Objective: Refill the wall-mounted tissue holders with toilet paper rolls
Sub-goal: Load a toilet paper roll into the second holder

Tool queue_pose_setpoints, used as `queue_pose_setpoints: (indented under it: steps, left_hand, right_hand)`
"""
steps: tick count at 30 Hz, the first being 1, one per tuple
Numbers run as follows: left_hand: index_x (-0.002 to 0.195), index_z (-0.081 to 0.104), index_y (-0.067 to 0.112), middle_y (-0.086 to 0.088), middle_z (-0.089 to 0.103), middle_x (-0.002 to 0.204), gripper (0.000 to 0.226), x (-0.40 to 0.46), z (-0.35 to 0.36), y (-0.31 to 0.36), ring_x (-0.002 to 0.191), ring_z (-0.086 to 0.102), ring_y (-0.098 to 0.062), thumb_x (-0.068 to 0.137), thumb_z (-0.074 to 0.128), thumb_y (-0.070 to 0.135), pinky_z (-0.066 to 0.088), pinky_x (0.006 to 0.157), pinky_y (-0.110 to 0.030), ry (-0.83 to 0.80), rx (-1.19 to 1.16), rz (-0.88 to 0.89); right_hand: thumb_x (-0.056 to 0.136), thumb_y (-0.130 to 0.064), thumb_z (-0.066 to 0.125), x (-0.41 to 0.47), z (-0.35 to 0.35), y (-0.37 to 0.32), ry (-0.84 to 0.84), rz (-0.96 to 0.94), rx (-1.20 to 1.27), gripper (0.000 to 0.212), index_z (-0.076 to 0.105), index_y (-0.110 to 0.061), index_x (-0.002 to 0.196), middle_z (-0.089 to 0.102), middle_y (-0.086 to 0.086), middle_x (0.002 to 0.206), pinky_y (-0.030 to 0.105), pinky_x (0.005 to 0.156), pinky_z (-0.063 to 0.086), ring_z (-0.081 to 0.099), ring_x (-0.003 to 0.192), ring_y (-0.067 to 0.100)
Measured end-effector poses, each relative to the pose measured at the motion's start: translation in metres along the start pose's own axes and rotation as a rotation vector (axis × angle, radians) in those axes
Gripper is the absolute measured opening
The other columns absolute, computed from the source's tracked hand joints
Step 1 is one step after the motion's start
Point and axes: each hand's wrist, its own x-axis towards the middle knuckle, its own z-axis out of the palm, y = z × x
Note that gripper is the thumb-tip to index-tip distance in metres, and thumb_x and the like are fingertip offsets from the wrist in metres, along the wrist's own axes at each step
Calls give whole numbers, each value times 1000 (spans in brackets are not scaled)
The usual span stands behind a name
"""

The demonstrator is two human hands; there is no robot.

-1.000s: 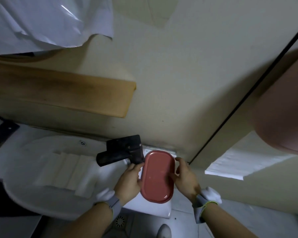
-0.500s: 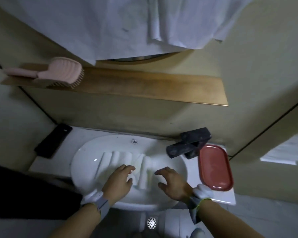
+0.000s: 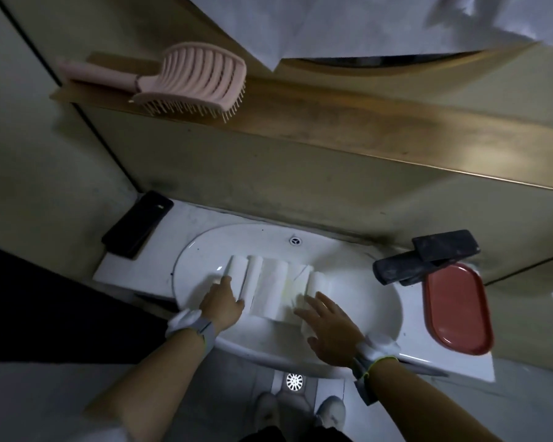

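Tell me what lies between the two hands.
Head view: white paper rolls in the sink lie between the left hand and right hand.

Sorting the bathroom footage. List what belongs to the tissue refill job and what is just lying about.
For the job:
toilet paper rolls, lying in the sink
left hand, touching the leftmost roll
right hand, over the rightmost roll

Lying about:
pink hairbrush on the wooden shelf
black phone
red tray
black faucet

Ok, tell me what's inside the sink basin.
A row of white paper rolls lies in the sink basin, both hands on it: left hand, right hand. The rolls cover the basin's bottom.
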Motion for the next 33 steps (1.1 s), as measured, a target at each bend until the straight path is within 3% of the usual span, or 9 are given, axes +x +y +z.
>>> queue_pose_setpoints:
  steps: [6, 10, 15, 18, 21, 23, 26, 30, 33]
  left_hand:
    - [140, 35, -2, -24, 57, 131, 48, 25, 6, -1, 116, 58, -39, 98, 50, 16, 49, 97, -43, 18, -8, -76]
    - [122, 57, -7, -25, 63, 122, 33, 29, 3, 1, 111, 61, -40, 96, 54, 13, 52, 92, -40, 26, 4, -68]
    - [125, 42, -4, -25, 41, 131, 31, 17, -15, -11, 109, 55, -44, 97, 48, 9, 50, 93, -47, 121, -64, -30]
    - [128, 40, 5, -21, 49, 124, 34, -1, -33, -25, 102, 56, -40, 96, 48, 12, 47, 81, -40, 122, -124, 40]
    - [124, 42, 20, -9, 62, 113, 33, -27, -39, -17, 92, 61, -28, 92, 50, 18, 47, 73, -33, -1, -176, 117]
    - [113, 47, 24, -4, 63, 109, 27, -44, -37, 2, 86, 67, -22, 88, 55, 19, 51, 73, -35, -106, -222, 174]
    - [111, 54, 20, -5, 65, 110, 29, -62, -26, 39, 84, 73, -22, 83, 58, 18, 56, 78, -39, -298, -271, 288]
    - [110, 56, 21, -4, 67, 106, 26, -77, 2, 88, 77, 68, -13, 84, 58, 16, 49, 63, -14, -431, -166, 476]
    - [110, 56, 25, 0, 66, 104, 27, -100, 39, 138, 83, 63, -12, 84, 60, 19, 49, 66, -22, -504, -50, 636]
  right_hand:
    - [97, -29, 49, -1, -3, -7, -3, 35, -127, 64, 20, -35, 154, 4, -8, 166, 42, 123, 15, -3, 153, 21]
    - [99, -26, 44, 0, -5, -12, -38, 83, -102, 62, 17, -35, 155, 2, -9, 166, 45, 124, 11, -6, 153, 21]
    - [100, -28, 40, 5, 6, -12, -65, 106, -103, 58, 20, -37, 154, 0, -7, 166, 50, 123, 7, -9, 153, 23]
    - [94, -25, 49, 5, 11, -11, -124, 81, 1, 67, 23, -33, 154, -2, -1, 166, 56, 122, 2, -10, 152, 27]
    - [93, -30, 53, -2, 7, -5, 0, 2, 85, 62, 32, -28, 151, 6, -1, 166, 50, 123, 12, -5, 153, 26]
    - [95, -31, 57, -14, -2, 0, 112, -16, 267, 57, 38, -23, 148, 18, 1, 164, 42, 123, 16, 4, 153, 24]
    - [98, -29, 58, -41, -26, 5, 161, 166, 782, 51, 40, -29, 145, 37, -4, 155, 28, 114, 29, 33, 143, 17]
    - [97, -26, 59, -84, -44, 22, 256, 242, 1356, 38, 51, -31, 134, 60, 6, 128, 39, 100, 52, 64, 113, 25]
    - [96, -19, 62, -136, -40, 51, 417, 338, 1483, 30, 59, -19, 126, 65, 16, 111, 39, 83, 59, 70, 94, 36]
